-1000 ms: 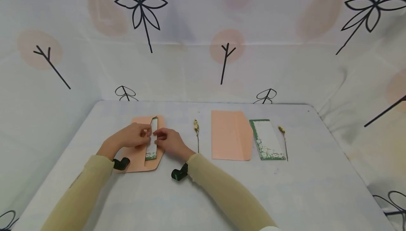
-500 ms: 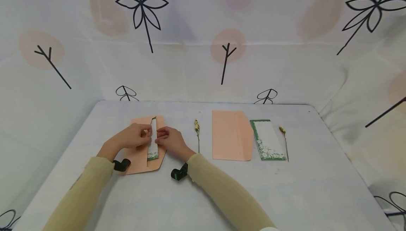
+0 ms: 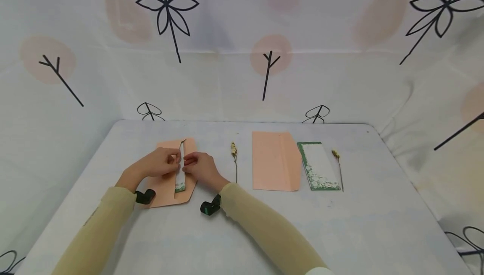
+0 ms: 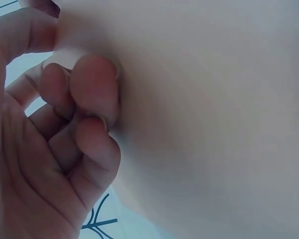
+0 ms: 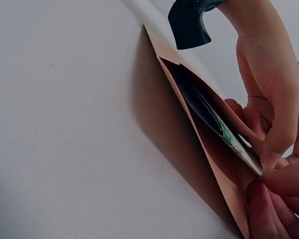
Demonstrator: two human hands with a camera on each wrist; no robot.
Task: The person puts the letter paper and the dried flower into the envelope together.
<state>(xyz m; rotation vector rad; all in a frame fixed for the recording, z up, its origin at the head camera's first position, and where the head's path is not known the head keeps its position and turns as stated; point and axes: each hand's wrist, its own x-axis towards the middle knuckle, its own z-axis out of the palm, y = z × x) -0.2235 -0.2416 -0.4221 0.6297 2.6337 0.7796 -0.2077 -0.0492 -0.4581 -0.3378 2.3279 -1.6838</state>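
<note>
A peach envelope [image 3: 160,193] lies at the left of the table, its pocket held apart. My left hand [image 3: 160,161] pinches the front wall of the pocket; in the left wrist view its fingers [image 4: 94,84] curl against the paper. A white card [image 3: 180,179] with a green floral border sits partly inside, and only a narrow strip of it shows. My right hand [image 3: 203,169] pinches the card's outer edge. In the right wrist view the card [image 5: 231,139] bends within the opening, between the envelope's two walls, and the right fingertips [image 5: 259,204] are close to the left hand.
Right of the hands lies a dried flower stem [image 3: 234,153]. Beyond it are a second peach envelope [image 3: 270,161], another green-bordered card [image 3: 321,166] and a second dried flower [image 3: 336,155]. A patterned cloth [image 3: 227,77] hangs behind the table.
The visible strip of the card has narrowed as the right hand moved slightly left with it. The envelope's near edge has shifted slightly toward me. The left hand has barely moved.
</note>
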